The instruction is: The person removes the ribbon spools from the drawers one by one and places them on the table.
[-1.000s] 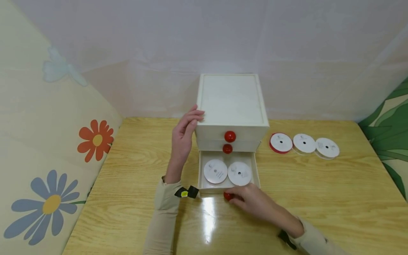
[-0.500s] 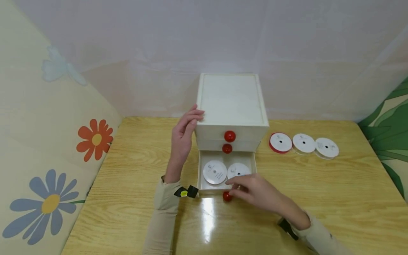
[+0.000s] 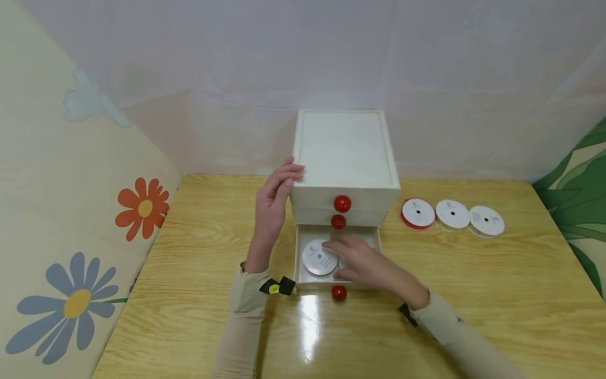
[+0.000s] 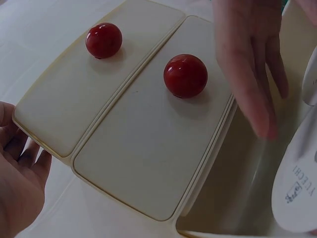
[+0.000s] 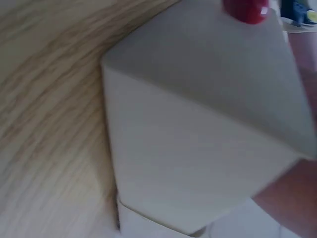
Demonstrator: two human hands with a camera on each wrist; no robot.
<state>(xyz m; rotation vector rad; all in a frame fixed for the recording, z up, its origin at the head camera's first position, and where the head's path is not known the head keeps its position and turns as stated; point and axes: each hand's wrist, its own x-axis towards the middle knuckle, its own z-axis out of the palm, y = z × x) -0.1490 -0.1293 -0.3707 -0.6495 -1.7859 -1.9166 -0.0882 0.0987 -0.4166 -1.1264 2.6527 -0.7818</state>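
Note:
A small white cabinet (image 3: 345, 150) has its bottom drawer (image 3: 314, 286) pulled out. My left hand (image 3: 271, 206) rests on the cabinet's left front edge, fingertips on the top. My right hand (image 3: 366, 263) is over the drawer, fingers extended, thumb apart. In the drawer lies a white-faced ribbon spool (image 3: 316, 260); a second spool (image 3: 341, 262) is mostly hidden under the right hand. The left wrist view shows the right hand's fingers (image 4: 260, 111) pointing down into the drawer beside a spool (image 4: 297, 186). The right wrist view shows the drawer's outer side (image 5: 183, 144).
Three more ribbon spools lie in a row right of the cabinet: a red-edged one (image 3: 417, 212), a middle one (image 3: 452, 213) and an outer one (image 3: 486, 220). The upper drawers are closed, with red knobs (image 3: 342, 203). The bottom drawer's knob (image 3: 339, 293) juts toward the front.
My right hand has let go of the bottom drawer's red knob and moved up and inward over the spools in the drawer. The left hand has stayed on the cabinet.

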